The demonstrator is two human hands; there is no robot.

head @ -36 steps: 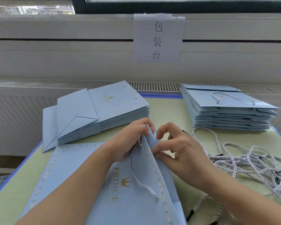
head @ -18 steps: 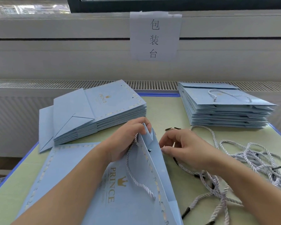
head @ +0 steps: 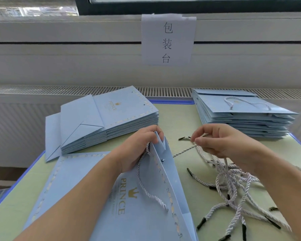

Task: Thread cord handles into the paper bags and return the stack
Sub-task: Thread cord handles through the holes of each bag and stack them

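Observation:
A light blue paper bag printed "PRINCE" lies in front of me, its open top edge lifted. My left hand grips that top edge. One white twisted cord handle hangs from the bag's near face. My right hand is to the right of the bag's mouth, raised above the table, pinching a white cord that runs from the bag's top edge to its fingers. The cord's black tip sticks out left of the fingers.
A stack of flat bags without handles lies at the back left. A stack with cord handles sits at the back right. Loose cords with black tips lie tangled on the green table at right. A paper sign hangs behind.
My right hand has drawn away from the bag's mouth to the right and upward, pulling a cord out with it. My left hand has kept its grip on the bag's top edge.

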